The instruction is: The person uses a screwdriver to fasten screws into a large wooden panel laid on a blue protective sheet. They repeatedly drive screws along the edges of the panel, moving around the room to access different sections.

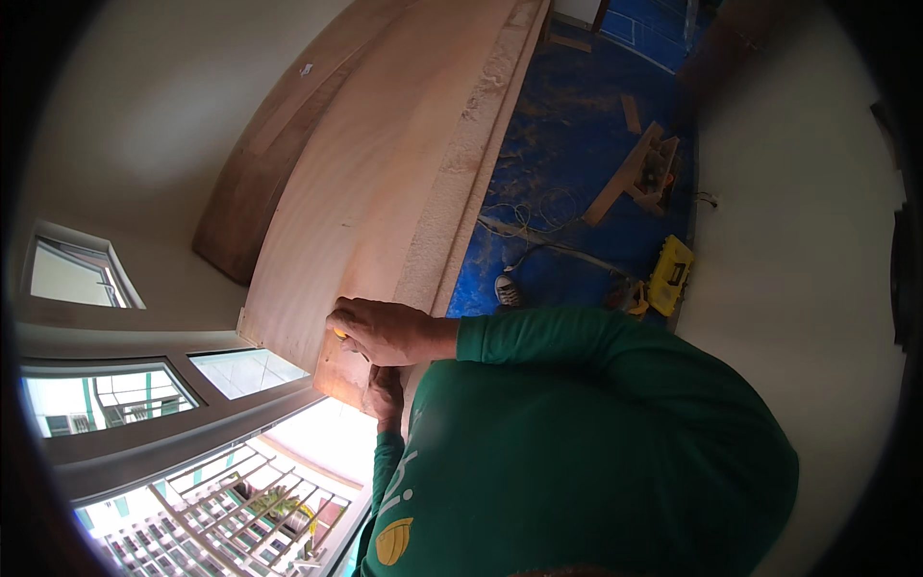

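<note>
My right hand (380, 330) is closed, fingers curled down, over a small wooden piece at the near end of a long board. A bit of yellow (340, 333) shows at its fingers, perhaps a tool's handle; the rest is hidden in the grip. Just below it, my left hand (385, 392) is closed too, its fingers bunched by the wooden piece's edge; what they hold is hidden. The reddish-brown wooden piece (338, 373) lies beneath both hands. From there the long pale wood panel (356, 183) stretches away.
A darker curved wood panel (245, 197) leans at the wall. Windows (111, 394) line the left. On the blue floor covering (548, 144) are a wooden tool tray (654, 173), a yellow case (670, 276), a loose cord (538, 216) and a shoe (507, 288).
</note>
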`<state>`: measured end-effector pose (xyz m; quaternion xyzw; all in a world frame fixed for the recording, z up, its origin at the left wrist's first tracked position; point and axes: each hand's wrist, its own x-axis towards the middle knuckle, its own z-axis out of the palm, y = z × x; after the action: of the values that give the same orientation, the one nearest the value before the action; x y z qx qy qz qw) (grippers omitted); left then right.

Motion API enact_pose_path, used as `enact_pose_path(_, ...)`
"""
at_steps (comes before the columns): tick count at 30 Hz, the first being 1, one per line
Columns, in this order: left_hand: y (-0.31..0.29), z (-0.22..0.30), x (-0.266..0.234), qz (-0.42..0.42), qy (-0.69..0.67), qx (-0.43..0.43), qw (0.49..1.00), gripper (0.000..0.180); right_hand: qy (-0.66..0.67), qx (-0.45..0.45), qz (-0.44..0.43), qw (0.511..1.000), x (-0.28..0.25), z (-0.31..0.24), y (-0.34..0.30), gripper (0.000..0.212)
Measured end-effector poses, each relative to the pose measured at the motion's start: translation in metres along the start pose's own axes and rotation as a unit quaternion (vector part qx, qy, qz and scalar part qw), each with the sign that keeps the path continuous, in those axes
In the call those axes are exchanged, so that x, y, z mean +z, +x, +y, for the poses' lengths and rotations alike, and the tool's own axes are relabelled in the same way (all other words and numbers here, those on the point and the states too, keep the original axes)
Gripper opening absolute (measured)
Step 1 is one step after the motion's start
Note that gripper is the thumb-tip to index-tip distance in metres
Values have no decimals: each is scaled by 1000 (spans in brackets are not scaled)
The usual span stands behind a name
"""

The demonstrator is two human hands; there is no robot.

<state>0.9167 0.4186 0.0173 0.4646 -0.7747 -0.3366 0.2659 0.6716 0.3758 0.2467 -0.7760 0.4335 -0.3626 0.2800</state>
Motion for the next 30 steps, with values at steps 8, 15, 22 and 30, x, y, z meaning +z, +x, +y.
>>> enact_pose_path(8, -2, 12, -20, 9, 24, -61, 998, 10, 17, 84, 94, 992, -53, 9, -39, 25)
enact_pose_path(15, -14, -5, 3, 121, -152, -160, 968, 9, 39, 180, 133, 974, -73, 26, -81, 25)
enact_pose_path(22, 5, -7, 20, 166, -262, -146, 940, 17, -26, 179, 116, 977, -54, 61, -112, 30)
enact_pose_path(30, 28, 25, 38, 165, -453, -221, 848, 37, -75, 139, 112, 981, -45, 69, -125, 35)
